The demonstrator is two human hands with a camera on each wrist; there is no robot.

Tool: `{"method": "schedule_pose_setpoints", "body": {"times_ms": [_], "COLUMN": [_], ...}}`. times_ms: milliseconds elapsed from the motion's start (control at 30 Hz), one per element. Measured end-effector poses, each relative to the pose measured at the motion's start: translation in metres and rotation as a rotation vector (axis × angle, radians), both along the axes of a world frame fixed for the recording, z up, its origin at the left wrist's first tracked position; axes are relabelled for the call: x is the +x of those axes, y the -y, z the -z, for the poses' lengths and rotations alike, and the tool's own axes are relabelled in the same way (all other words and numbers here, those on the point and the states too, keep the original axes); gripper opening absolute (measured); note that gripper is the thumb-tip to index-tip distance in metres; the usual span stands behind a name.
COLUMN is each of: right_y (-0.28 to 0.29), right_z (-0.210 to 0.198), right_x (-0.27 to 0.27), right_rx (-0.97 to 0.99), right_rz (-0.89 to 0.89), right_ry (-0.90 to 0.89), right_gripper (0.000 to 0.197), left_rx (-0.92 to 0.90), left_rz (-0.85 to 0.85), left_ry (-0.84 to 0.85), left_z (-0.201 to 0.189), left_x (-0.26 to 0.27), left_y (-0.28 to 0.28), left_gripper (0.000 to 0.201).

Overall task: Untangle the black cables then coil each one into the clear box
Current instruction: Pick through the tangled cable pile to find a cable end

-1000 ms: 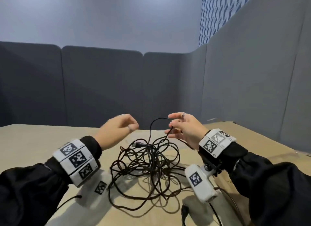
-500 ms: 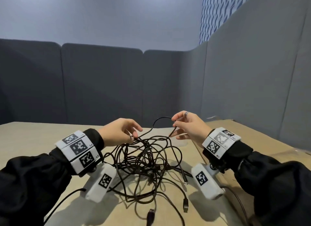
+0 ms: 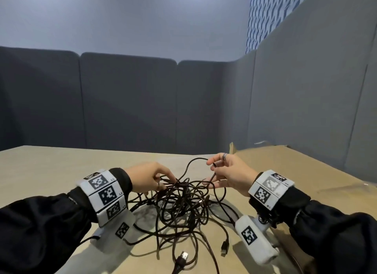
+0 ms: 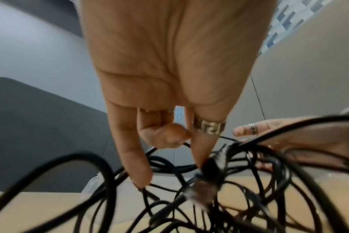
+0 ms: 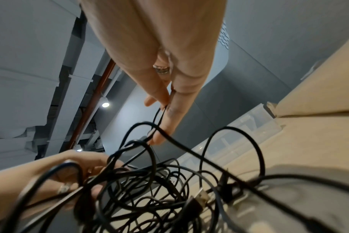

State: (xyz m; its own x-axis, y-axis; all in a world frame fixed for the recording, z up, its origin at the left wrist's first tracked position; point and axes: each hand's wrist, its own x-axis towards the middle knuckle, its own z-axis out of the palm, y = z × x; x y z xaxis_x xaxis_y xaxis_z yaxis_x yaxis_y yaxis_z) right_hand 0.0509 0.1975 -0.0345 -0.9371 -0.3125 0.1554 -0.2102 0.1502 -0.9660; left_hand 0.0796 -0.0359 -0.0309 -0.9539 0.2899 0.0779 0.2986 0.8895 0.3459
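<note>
A tangle of black cables (image 3: 183, 210) lies on the tan table (image 3: 51, 167) between my hands. My left hand (image 3: 163, 182) reaches into its left side. In the left wrist view its fingers (image 4: 137, 165) curl round thin strands beside a plug (image 4: 203, 187). My right hand (image 3: 212, 166) holds a raised loop of one cable above the heap's right side, pinched between thumb and fingers (image 5: 169, 113). Two loose plugs (image 3: 183, 255) lie at the near edge. The clear box (image 5: 245, 126) shows only in the right wrist view, on the table beyond the heap.
A sheet of brown cardboard (image 3: 306, 171) covers the table's right side, with a raised flap (image 3: 231, 148) behind my right hand. Grey partition panels (image 3: 126, 102) close off the back and right. Bare tabletop stretches to the left.
My left hand came down from above the heap and took hold of strands on its left side. My right hand kept its pinch on the raised loop and sank a little.
</note>
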Motion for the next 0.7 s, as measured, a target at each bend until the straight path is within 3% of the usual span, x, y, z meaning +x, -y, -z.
{"method": "schedule_pose_setpoints", "body": {"times_ms": [133, 233, 333, 400, 500, 567, 633, 700], "right_y": [0.0, 0.0, -0.001, 0.001, 0.008, 0.013, 0.023, 0.028], "right_z": [0.004, 0.006, 0.006, 0.004, 0.002, -0.002, -0.008, -0.014], "right_x": [0.001, 0.003, 0.006, 0.008, 0.01, 0.009, 0.013, 0.01], "right_rx": [-0.088, -0.154, -0.193, -0.112, 0.268, 0.524, 0.594, 0.581], "right_rz": [-0.044, -0.061, -0.045, -0.013, 0.123, 0.22, 0.081, -0.078], "right_ry": [0.079, 0.122, 0.155, 0.145, -0.098, -0.487, -0.7, -0.687], "right_gripper": [0.034, 0.033, 0.03, 0.026, 0.016, 0.036, 0.049, 0.047], "left_rx": [-0.184, -0.151, -0.158, -0.252, -0.311, -0.255, -0.137, 0.053], "left_rz": [0.009, 0.024, 0.03, -0.01, -0.025, -0.04, -0.01, 0.062], "left_ry": [-0.155, -0.221, -0.291, -0.357, -0.47, -0.498, -0.512, -0.513], "left_z": [0.004, 0.001, -0.002, -0.001, -0.002, -0.008, -0.012, -0.016], "left_x": [-0.002, -0.002, -0.001, 0.001, 0.003, 0.003, 0.002, -0.001], "left_y": [-0.009, -0.01, -0.01, -0.014, -0.022, -0.025, -0.027, -0.027], "left_gripper": [0.023, 0.007, 0.014, 0.017, 0.013, 0.015, 0.016, 0.007]}}
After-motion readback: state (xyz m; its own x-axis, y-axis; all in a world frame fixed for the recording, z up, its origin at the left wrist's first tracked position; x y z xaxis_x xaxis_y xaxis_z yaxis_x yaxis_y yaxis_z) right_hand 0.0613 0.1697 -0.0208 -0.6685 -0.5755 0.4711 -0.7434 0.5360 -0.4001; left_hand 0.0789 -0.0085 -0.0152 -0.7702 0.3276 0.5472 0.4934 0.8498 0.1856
